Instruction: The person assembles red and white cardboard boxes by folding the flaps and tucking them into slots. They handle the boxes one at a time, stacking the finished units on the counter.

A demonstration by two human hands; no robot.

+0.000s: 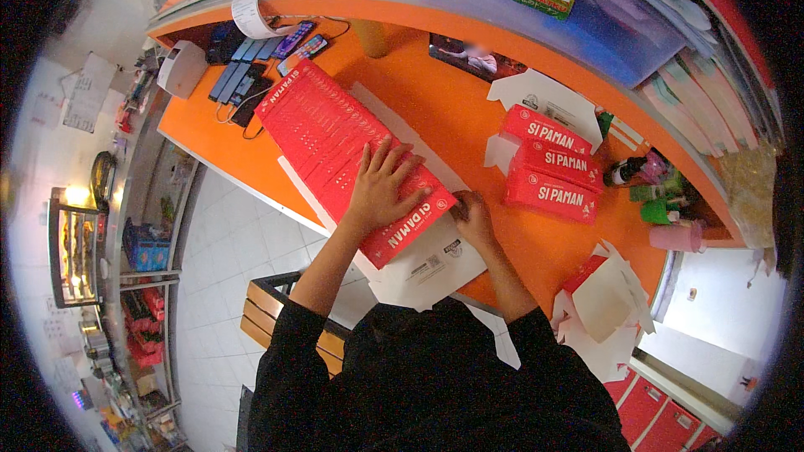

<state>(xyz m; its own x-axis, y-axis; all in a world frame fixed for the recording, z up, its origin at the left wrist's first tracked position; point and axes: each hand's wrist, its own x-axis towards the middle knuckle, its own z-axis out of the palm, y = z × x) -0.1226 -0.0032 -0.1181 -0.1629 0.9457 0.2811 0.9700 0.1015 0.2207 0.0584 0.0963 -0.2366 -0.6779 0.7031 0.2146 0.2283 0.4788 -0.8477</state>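
A long fanned stack of flat red cardboard box blanks (331,130) lies across the orange counter (452,109). My left hand (383,184) rests flat, fingers spread, on the near end of that stack. My right hand (474,216) sits beside the stack's near corner, fingers curled at the edge of the nearest red blank, over a white unfolded blank (427,272) that hangs past the counter's front edge. Whether the right fingers pinch the red blank is hard to tell.
Three folded red boxes (553,172) are stacked at the right. More flat white and red blanks (607,301) lean at the counter's right end. Several phones (251,63) and a white device (180,67) sit at the far left; small bottles (662,192) at the right.
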